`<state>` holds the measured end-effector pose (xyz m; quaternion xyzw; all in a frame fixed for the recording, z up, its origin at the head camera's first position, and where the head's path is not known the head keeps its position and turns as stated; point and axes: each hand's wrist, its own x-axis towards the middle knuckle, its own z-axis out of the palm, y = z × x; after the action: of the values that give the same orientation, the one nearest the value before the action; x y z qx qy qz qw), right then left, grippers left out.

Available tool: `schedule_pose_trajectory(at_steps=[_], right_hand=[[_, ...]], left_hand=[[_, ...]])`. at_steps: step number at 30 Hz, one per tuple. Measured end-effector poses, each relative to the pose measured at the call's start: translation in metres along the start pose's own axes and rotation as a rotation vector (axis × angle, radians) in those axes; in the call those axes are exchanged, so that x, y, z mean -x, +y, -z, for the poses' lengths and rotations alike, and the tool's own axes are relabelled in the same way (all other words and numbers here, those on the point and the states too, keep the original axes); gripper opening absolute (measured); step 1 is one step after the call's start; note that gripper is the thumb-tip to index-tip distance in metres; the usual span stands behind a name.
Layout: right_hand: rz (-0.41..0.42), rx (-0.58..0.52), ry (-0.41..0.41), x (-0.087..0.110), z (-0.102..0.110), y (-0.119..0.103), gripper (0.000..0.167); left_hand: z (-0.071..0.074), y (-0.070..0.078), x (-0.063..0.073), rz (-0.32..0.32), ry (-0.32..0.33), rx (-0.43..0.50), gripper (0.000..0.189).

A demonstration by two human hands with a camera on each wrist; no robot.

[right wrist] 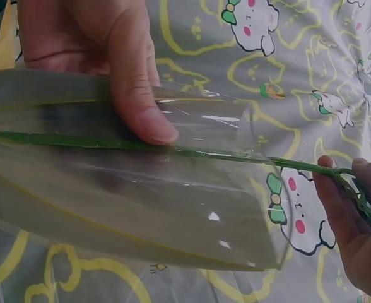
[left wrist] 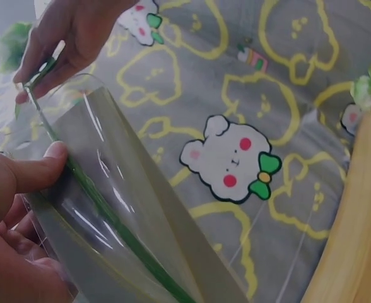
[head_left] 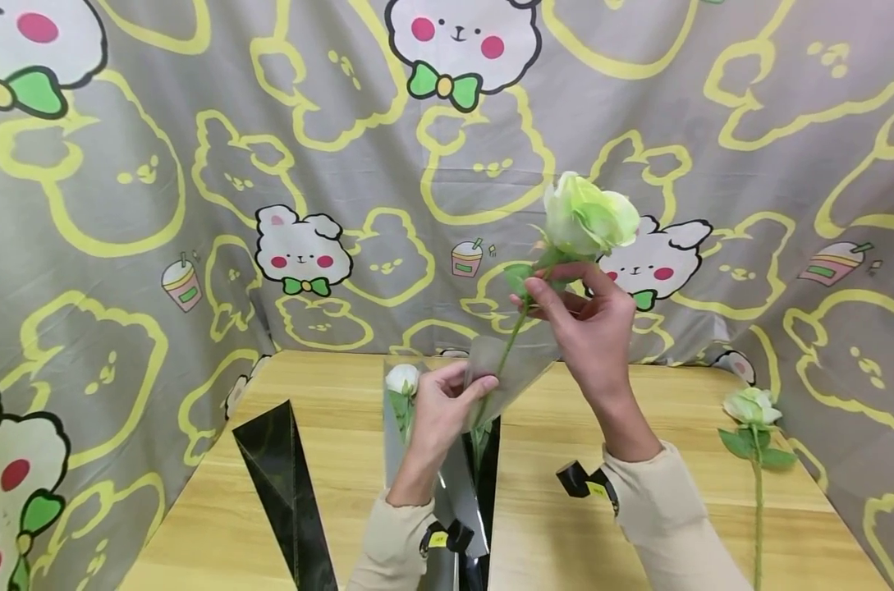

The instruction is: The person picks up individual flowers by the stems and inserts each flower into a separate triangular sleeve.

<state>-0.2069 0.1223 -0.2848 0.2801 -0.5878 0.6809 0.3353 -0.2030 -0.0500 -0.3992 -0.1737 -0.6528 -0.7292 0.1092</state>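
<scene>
Just under the bloom of a pale green rose (head_left: 590, 217), my right hand (head_left: 598, 328) pinches the green stem between thumb and fingers. The stem runs down inside a clear flower sleeve (right wrist: 229, 221) with thin yellow lines. My left hand (head_left: 439, 406) grips that sleeve near its open end, thumb over the front and fingers behind. In the left wrist view the stem (left wrist: 125, 237) passes close to the left thumb and along the inside of the plastic. Sleeve and rose are held tilted above the table, bloom up and to the right.
On the wooden table (head_left: 565, 542), a black sleeve (head_left: 287, 484) lies at the left. A white rose (head_left: 402, 379) in a sleeve and another black sleeve (head_left: 491, 472) lie under the left arm. Another pale green rose (head_left: 753, 406) lies at the right. A patterned curtain (head_left: 387, 180) encloses the table.
</scene>
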Motion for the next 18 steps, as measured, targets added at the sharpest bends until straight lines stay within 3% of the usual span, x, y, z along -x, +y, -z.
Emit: schedule_pose_trajectory(at_steps=[6,11,14,18], right_hand=[[-0.014,0.010,-0.013,-0.001,-0.003,-0.008,0.012],[-0.019,0.125,-0.017,0.000,-0.005,-0.011,0.010],[-0.007,0.199,-0.026,0.000,-0.006,-0.012,0.011],[0.034,0.219,-0.053,-0.002,-0.005,-0.013,0.012]], left_hand=[[-0.003,0.019,-0.009,-0.015,-0.014,0.038,0.015],[-0.004,0.038,-0.016,-0.046,-0.015,0.070,0.014],[-0.005,0.044,-0.018,-0.040,-0.021,0.074,0.014],[-0.007,0.049,-0.020,-0.013,-0.033,0.102,0.016]])
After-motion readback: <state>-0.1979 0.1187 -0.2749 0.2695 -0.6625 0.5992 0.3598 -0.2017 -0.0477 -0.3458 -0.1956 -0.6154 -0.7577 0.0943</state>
